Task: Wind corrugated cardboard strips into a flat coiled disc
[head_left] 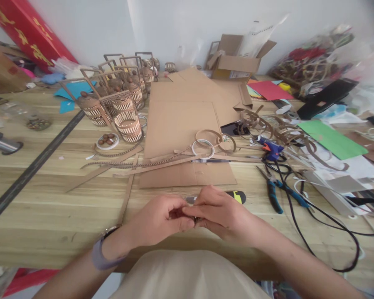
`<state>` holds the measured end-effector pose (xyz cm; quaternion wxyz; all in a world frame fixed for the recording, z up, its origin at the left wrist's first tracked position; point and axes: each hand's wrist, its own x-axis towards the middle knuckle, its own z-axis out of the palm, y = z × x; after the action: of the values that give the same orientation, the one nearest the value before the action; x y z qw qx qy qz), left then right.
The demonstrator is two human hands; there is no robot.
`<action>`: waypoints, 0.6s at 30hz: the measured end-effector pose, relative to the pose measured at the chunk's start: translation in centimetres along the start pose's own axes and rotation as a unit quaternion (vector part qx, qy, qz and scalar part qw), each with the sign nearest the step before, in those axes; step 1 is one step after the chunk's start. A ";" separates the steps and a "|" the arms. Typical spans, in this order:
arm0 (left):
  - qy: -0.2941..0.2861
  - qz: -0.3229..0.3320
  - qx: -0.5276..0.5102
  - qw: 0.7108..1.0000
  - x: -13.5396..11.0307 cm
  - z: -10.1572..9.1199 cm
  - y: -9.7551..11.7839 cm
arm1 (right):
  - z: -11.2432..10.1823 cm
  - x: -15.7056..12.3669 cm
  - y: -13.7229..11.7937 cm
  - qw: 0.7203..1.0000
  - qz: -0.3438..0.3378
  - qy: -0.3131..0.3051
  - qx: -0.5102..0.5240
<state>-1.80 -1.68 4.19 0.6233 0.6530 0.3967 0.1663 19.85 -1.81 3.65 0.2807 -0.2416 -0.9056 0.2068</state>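
Observation:
Close to the table's front edge, my left hand (163,218) and my right hand (220,211) meet with fingertips pinched together. Between them is something small and dark that the fingers mostly cover; its kind cannot be made out. Just behind my hands lies a utility knife (238,197) with a black and yellow handle, partly hidden by my right hand. Beyond it, a cardboard sheet (180,120) carries thin brown strips, a patterned braided strip (137,165) and a white ring (203,149).
Small woven baskets with tall handles (127,120) stand at the back left, near a dish of brown beads (107,141). On the right lie pliers (273,189), a blue glue gun (270,148), looping black cables and coiled strips (262,124). An open carton (237,64) stands behind.

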 end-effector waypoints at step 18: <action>0.011 0.011 -0.193 0.981 0.0 1.6 -1.4 | 0.5 -0.3 0.2 0.991 0.079 0.046 0.094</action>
<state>-1.07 -2.94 2.58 0.7315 0.5228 0.3565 0.2540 19.81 -1.96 3.07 0.3260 -0.2938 -0.8466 0.3011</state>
